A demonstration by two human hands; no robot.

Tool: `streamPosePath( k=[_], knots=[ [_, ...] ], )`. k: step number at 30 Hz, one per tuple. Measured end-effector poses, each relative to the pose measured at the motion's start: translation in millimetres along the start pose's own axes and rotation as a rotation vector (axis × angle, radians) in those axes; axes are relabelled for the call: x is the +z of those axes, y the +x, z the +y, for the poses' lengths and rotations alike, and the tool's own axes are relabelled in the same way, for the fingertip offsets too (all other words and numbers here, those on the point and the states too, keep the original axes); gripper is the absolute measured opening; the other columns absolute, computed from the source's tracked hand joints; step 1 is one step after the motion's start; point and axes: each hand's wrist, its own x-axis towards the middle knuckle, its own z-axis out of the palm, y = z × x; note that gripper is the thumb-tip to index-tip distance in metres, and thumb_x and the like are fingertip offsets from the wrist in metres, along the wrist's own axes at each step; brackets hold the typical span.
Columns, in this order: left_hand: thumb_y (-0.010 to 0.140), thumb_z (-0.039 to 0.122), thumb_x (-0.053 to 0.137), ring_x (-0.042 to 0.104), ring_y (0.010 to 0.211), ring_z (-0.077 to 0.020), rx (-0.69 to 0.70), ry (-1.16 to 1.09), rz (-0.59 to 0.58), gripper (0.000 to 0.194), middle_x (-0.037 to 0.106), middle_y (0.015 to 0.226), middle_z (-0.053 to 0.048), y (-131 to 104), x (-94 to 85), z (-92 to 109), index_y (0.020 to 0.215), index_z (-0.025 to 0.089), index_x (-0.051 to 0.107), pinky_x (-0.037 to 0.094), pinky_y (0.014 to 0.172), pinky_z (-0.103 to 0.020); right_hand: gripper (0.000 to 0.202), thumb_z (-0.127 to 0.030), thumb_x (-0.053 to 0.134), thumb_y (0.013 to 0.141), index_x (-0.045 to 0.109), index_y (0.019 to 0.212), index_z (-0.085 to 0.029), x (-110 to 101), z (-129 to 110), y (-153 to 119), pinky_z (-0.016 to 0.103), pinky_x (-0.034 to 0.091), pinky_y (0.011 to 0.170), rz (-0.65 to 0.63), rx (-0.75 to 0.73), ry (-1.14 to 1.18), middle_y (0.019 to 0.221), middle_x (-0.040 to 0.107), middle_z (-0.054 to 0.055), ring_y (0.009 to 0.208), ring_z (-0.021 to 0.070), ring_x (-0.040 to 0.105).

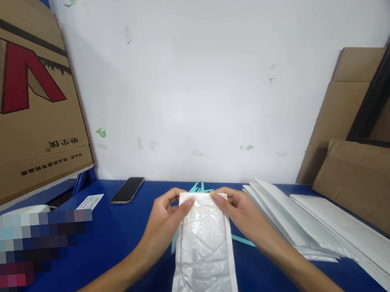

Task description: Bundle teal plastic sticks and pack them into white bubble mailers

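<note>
A white padded mailer (205, 248) with a crinkled, shiny surface hangs toward me in the middle of the head view, its lower end cut off by the frame. My left hand (171, 211) pinches its far left corner, thumb on top. At the far right corner, my right hand (231, 206) grips it the same way. Thin turquoise strips (243, 240) lie on the table behind and beneath the mailer, mostly hidden by it.
On the blue table (121, 241) a phone (127, 190) and a printed white card (90, 202) lie at left. Stacked white mailers (288, 215) are at right. Cardboard boxes (30, 109) stand at left, with more cardboard (363, 186) at right. A white wall (190, 83) closes the back.
</note>
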Motion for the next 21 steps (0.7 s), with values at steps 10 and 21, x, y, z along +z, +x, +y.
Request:
streamPosePath(
  k=[10, 21],
  knots=[
    [0.088, 0.013, 0.06, 0.064, 0.068, -0.0121, -0.211, -0.541, -0.306, 0.005, 0.062, 0.076, -0.003, 35.2, 111.2, 86.8, 0.085, 0.014, 0.055, 0.054, 0.076, -0.029, 0.036, -0.052, 0.056, 0.093, 0.059, 0.078, -0.02, -105.8, -85.2, -8.1, 0.021, 0.032, 0.049, 0.433, -0.215, -0.376, 0.067, 0.049, -0.003, 0.057, 0.0089, 0.043],
    [0.081, -0.001, 0.061, 0.065, 0.068, -0.0145, -0.31, -0.32, -0.325, 0.005, 0.065, 0.074, -0.007, 157.4, 197.1, 18.3, 0.083, 0.002, 0.064, 0.058, 0.074, -0.029, 0.045, -0.052, 0.058, 0.087, 0.072, 0.083, -0.009, -241.2, -2.5, 43.2, 0.029, 0.044, 0.063, 0.194, 0.271, -0.625, 0.076, 0.071, 0.009, 0.066, 0.0175, 0.057]
  ],
)
